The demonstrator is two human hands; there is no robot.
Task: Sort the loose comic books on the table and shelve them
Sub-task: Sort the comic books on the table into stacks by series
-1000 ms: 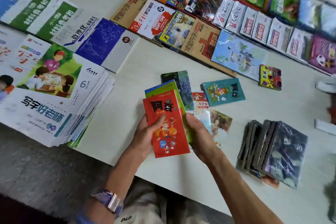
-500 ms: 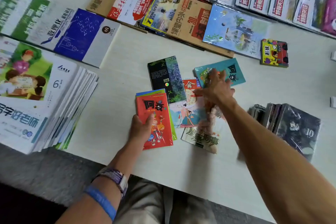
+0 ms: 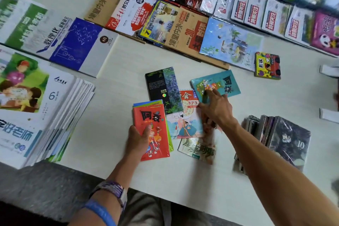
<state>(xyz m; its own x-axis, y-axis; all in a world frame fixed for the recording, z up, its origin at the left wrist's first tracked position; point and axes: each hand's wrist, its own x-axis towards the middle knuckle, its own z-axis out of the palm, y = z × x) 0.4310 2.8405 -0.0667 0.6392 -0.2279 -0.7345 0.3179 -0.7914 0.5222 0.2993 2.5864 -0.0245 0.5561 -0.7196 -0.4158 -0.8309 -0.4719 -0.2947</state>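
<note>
My left hand [image 3: 139,136] grips a small stack of comic books with a red one [image 3: 156,126] on top, resting on the white table [image 3: 117,152]. My right hand [image 3: 215,108] reaches forward, its straight fingers touching the near edge of a teal comic book [image 3: 225,83]. Between the hands lie a black-and-blue book [image 3: 163,88], a red-and-white comic marked 173 [image 3: 189,99], a pale comic with a robed figure [image 3: 183,126] and another comic [image 3: 198,150] partly under my right forearm.
Dark wrapped books [image 3: 286,141] are stacked at the right. A small yellow-red book [image 3: 266,65] lies beyond the teal one. Rows of magazines [image 3: 183,29] line the far side, and piles of workbooks [image 3: 36,108] fill the left.
My right hand let go of the stack, which came down onto the table in my left hand, and reached forward to the teal comic book.
</note>
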